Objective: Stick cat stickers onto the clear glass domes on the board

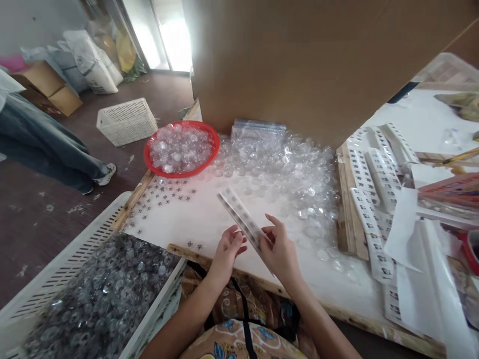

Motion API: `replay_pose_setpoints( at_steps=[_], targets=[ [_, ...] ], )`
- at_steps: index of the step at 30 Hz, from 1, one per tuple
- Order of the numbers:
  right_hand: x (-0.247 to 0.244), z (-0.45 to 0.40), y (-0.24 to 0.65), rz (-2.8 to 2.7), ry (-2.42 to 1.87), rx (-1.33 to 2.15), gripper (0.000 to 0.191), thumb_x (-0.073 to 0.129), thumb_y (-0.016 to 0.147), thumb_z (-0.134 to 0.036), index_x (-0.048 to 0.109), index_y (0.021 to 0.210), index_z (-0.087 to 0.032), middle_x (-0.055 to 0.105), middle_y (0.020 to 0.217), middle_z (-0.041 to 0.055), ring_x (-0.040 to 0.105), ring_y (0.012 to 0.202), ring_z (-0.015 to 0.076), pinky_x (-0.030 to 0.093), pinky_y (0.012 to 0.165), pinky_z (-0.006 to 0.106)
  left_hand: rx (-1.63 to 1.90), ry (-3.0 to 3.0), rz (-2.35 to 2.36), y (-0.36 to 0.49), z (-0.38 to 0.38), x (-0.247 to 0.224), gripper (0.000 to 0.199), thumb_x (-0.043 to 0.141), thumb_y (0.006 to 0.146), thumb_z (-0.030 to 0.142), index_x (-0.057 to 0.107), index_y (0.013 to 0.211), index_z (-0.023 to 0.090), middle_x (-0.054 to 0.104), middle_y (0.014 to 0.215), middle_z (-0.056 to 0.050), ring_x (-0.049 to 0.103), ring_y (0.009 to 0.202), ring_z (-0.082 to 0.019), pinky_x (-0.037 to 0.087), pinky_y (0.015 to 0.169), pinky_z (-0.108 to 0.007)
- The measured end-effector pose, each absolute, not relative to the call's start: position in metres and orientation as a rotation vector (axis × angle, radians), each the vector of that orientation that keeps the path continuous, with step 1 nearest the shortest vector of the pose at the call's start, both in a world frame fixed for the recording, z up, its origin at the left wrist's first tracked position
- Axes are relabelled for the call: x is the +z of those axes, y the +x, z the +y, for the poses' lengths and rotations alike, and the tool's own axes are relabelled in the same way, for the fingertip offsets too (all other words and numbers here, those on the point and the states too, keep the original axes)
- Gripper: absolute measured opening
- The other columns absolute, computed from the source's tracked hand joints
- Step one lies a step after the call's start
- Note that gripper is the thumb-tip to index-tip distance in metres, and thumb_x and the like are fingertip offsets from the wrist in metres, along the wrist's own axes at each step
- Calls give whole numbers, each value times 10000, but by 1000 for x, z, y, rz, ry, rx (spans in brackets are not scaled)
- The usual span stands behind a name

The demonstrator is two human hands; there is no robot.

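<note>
A white strip of stickers [239,212] with rows of dark marks slants over the white tabletop, in front of my body. My right hand [279,249] grips its lower end between thumb and fingers. Beside the strip's left edge, my left hand [227,249] is closed, thumb and fingertips pressed together; whatever they pinch is too small to make out. Small dark stickers [164,197] lie spaced out on the left of the table, and two more sit by its front edge. Clear plastic domes [299,169] are heaped across the back and right.
A red basin [148,162] full of clear domes stands at the back left. Below the table's left edge is a white crate [71,264] of plastic pieces. More sticker strips [374,244] lie right of a wooden bar [348,214]. Cardboard [277,65] rises behind. A person [48,134] stands left.
</note>
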State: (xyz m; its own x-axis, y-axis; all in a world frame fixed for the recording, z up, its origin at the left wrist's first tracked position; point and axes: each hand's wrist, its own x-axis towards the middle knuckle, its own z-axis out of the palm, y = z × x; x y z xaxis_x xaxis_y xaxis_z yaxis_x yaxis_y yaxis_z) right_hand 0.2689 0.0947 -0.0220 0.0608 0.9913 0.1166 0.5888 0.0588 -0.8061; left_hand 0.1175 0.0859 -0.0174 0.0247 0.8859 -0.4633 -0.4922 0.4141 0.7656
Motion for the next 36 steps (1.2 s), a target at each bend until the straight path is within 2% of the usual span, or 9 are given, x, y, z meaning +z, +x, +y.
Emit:
replay_pose_setpoints(
  at_steps=[7,11,15,18,23,27,29,33,36],
  targets=[
    [-26,96,233,-1866,-1482,237,355,383,1009,-271,486,1336,-178,739,999,142,688,822,259,541,738,407,1391,263,969,155,113,1,468,864,672,487,573,911,210,618,777,16,625,776,-164,481,780,-303],
    [-13,94,233,-1874,-1388,511,489,408,983,-226,354,1469,-212,712,1168,147,688,1000,271,562,821,440,1479,107,979,145,120,1,480,831,690,472,566,993,210,637,824,2,635,767,-169,489,783,-325],
    [-2,100,251,-1637,-1347,805,656,576,919,-383,294,1484,-207,680,1213,166,673,1072,273,571,866,458,1549,170,910,124,123,1,424,798,727,422,606,1026,190,645,827,-8,640,768,-174,484,808,-336],
    [-4,105,257,-1507,-1335,1031,680,607,884,-475,334,1433,-181,689,1154,182,696,964,266,592,783,442,1575,226,805,114,123,6,331,758,779,384,631,1026,203,640,824,2,643,790,-172,475,870,-345],
    [-4,105,246,-1375,-1230,1281,591,573,901,-503,382,1355,-177,696,846,67,655,655,190,560,563,321,1551,285,760,106,119,15,290,760,778,359,656,1008,215,684,882,-14,665,870,-194,478,912,-363],
    [-6,104,246,-1415,-1214,1232,564,581,902,-495,406,1347,-195,695,803,46,643,615,180,539,527,293,1443,363,852,93,111,9,386,840,689,373,693,990,180,731,988,-74,681,847,-214,518,771,-338],
    [-14,107,249,-1458,-1214,1266,584,614,879,-505,423,1342,-205,712,827,57,656,611,186,549,522,295,1398,374,894,85,107,3,424,869,641,392,704,959,164,736,915,-85,668,755,-212,521,675,-333],
    [-30,118,255,-1460,-1170,1391,679,707,798,-523,463,1355,-221,743,1013,121,733,799,234,622,689,352,1471,344,954,70,103,-2,430,897,596,422,708,876,157,730,819,-83,633,711,-191,513,628,-311],
    [-34,127,260,-1347,-1245,1250,611,737,724,-579,608,1204,-223,705,1182,160,723,978,284,629,747,369,1494,386,984,61,99,2,414,889,609,446,716,850,157,717,804,-76,599,684,-166,488,605,-280]
  ],
)
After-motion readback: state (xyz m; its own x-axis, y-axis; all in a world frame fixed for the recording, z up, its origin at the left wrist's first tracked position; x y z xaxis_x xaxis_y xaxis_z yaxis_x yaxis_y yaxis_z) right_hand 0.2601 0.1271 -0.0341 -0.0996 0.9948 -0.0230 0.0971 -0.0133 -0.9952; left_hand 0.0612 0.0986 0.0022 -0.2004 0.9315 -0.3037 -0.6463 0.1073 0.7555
